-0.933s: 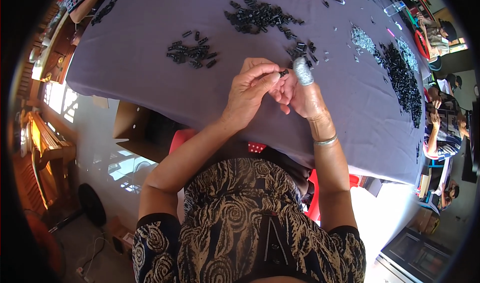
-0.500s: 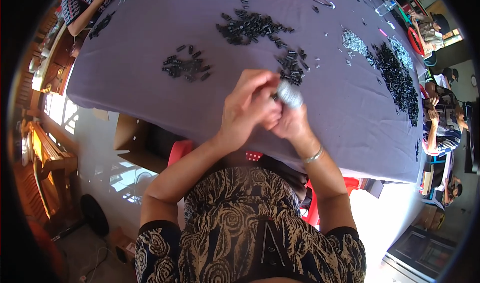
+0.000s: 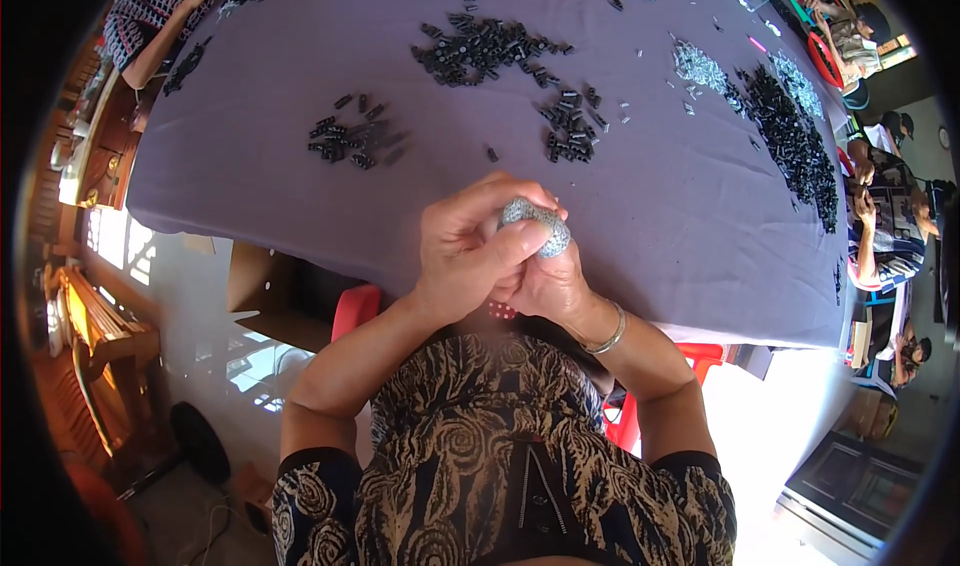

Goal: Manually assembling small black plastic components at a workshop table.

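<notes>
My left hand (image 3: 465, 241) and my right hand (image 3: 553, 281) are closed together just above the table's near edge. Between them shows a rounded, silvery-grey speckled thing (image 3: 552, 238); whether it is a held wad or a covering on a right-hand digit, I cannot tell. My left thumb presses against it, and the left fingers curl over its far side. Anything smaller in the grip is hidden. Beyond the hands lie short black cylindrical pieces: a small heap to the left (image 3: 345, 141), another to the right (image 3: 570, 131), and a single black piece (image 3: 492, 154) between them.
A larger black heap (image 3: 485, 51) lies farther back on the purple-grey tablecloth (image 3: 240, 166). Clear pieces (image 3: 700, 66) and a long black heap (image 3: 795, 151) are at the right. Another person's arm (image 3: 160, 46) rests at the far left; others sit along the right.
Both hands have drawn back toward me and slightly left, still together. The single black piece now shows beyond them. Some pieces at the left heap's right side look smeared.
</notes>
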{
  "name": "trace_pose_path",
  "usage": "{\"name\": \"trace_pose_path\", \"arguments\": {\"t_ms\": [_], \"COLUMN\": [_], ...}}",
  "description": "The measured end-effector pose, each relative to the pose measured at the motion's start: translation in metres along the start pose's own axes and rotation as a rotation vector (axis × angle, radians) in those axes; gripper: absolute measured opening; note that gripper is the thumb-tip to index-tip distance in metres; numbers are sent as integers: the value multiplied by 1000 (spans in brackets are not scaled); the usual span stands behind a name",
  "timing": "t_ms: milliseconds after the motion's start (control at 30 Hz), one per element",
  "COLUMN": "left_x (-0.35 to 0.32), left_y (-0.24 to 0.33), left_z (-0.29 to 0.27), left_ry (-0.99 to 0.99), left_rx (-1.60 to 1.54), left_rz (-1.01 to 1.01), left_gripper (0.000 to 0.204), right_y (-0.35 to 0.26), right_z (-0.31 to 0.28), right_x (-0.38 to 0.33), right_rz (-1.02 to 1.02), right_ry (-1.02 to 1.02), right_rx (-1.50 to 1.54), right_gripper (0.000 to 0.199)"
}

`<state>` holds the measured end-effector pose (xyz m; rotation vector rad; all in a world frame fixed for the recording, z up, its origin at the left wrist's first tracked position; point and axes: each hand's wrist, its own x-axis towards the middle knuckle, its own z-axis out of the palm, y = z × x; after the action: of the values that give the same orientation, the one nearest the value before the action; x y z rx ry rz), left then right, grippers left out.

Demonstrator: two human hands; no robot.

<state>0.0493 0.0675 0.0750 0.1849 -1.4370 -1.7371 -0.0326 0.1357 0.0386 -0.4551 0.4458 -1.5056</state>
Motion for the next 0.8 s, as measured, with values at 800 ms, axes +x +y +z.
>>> {"name": "trace_pose_path", "arguments": {"t_ms": [800], "left_x": [40], "left_y": [-13], "left_z": [-86], "left_ry": [324], "left_rx": [942], "left_rz": [217], "left_gripper": [12], "right_y": [-53], "right_z": [1], "right_x": [30], "right_rz": [-45], "right_ry": [469], "right_rx": [-442], "right_gripper": [16]}}
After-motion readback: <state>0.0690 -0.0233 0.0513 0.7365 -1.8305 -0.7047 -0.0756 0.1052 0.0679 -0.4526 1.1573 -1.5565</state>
